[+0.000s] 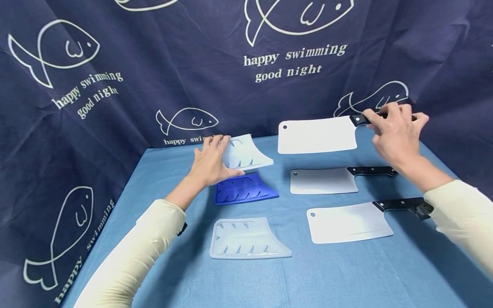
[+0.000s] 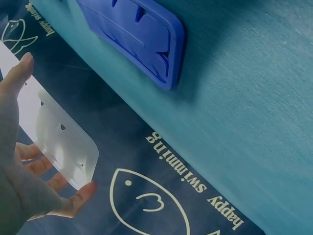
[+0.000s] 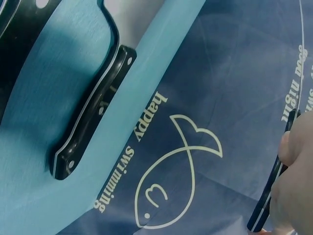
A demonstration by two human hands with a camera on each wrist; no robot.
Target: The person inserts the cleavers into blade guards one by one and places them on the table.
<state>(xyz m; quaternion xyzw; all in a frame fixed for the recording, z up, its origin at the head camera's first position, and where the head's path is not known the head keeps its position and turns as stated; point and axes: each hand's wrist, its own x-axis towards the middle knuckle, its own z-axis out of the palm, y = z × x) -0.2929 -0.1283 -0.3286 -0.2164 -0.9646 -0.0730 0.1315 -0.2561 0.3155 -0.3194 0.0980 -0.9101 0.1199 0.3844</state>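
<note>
My left hand [image 1: 212,161] grips a white translucent blade guard [image 1: 246,152] by its left end, thumb on the near edge and fingers on the far side; the left wrist view shows the guard [image 2: 61,129] lifted off the cloth. At the far right, my right hand [image 1: 398,132] holds a cleaver [image 1: 317,135] by its black handle, the wide blade pointing left. In the right wrist view only the handle [image 3: 269,196] and a thin line of blade show beside the hand. The held guard and blade are apart, with a gap between them.
A blue blade guard [image 1: 244,189] and another translucent guard [image 1: 248,239] lie nearer on the blue cloth [image 1: 246,282]. To their right lie two more cleavers, a middle cleaver [image 1: 323,181] and a near cleaver [image 1: 348,223]. A dark fish-print curtain [image 1: 215,64] hangs behind.
</note>
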